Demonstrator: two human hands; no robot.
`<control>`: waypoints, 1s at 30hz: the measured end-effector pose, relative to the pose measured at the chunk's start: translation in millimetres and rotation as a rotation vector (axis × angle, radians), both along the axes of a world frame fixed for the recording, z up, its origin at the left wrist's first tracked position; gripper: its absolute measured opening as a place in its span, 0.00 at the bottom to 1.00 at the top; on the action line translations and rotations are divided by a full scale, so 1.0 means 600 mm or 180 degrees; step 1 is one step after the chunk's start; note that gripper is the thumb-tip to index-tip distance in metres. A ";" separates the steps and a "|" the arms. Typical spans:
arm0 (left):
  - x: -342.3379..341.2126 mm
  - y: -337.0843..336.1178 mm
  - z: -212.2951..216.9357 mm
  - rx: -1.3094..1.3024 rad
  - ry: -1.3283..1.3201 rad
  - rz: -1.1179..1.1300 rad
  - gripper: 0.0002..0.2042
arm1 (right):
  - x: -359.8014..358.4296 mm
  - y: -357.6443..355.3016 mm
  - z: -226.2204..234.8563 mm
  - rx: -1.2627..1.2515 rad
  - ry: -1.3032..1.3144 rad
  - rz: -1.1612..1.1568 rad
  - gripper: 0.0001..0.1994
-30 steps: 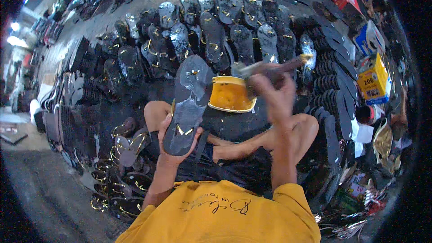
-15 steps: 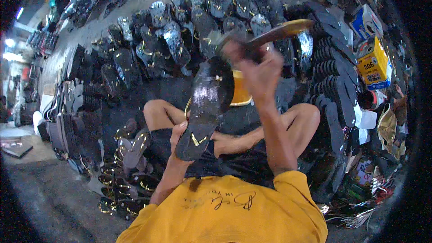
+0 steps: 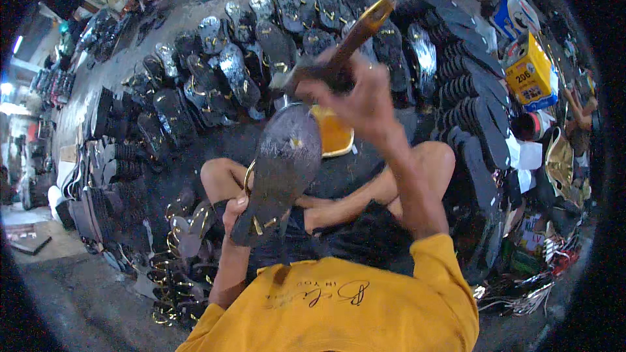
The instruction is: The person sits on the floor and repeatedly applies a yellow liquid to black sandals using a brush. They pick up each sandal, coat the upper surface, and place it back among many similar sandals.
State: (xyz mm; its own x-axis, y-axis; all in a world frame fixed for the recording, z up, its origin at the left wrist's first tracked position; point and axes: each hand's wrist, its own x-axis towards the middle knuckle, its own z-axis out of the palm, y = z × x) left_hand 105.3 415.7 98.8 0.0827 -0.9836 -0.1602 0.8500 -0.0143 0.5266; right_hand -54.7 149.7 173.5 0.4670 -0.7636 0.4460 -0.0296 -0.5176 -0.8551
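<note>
My left hand (image 3: pixel 236 212) grips the heel end of a dark flip-flop sandal (image 3: pixel 280 163) by its left edge. A wide sole face is turned up to me; its toe end shines, and small gold strap ends show through it. A thin gold strap curves out at the left side. Just above the toe, my right hand (image 3: pixel 365 94) is closed round a tool with a brown wooden handle (image 3: pixel 365 26) that points up and right. The tool's working end is blurred, so its kind is unclear. Behind the sandal lies an orange-yellow thing with a pale rim (image 3: pixel 337 135).
Rows of dark sandals (image 3: pixel 238 75) lie on the floor ahead. Stacks of black soles (image 3: pixel 466 107) stand at the right, beside a yellow and blue box (image 3: pixel 531 72). More gold-strapped sandals (image 3: pixel 189 228) are piled at my left knee, near further stacked soles (image 3: pixel 107 169).
The tool's handle has swung from nearly level to pointing steeply up. My right hand has shifted left and down in view. The sandal has moved slightly left and its sole has tilted.
</note>
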 end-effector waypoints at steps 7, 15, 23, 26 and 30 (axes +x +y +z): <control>0.006 -0.008 0.000 0.0197 -0.0115 -0.0077 0.32 | -0.014 -0.017 0.026 -0.0813 0.0587 0.0942 0.17; -0.028 -0.076 -0.006 -0.0232 0.0608 0.0390 0.26 | -0.016 0.131 -0.032 0.0099 -0.0122 0.0441 0.10; -0.028 -0.120 0.032 0.0160 0.0393 0.0516 0.19 | 0.024 0.094 -0.007 0.0763 -0.0322 -0.0275 0.10; 0.014 -0.148 -0.024 0.0280 0.0373 0.0606 0.22 | 0.013 0.203 -0.052 0.0339 -0.0117 0.0578 0.09; 0.001 -0.134 0.004 0.0366 0.0482 0.1011 0.26 | 0.007 0.239 -0.037 0.1628 -0.0627 0.0218 0.13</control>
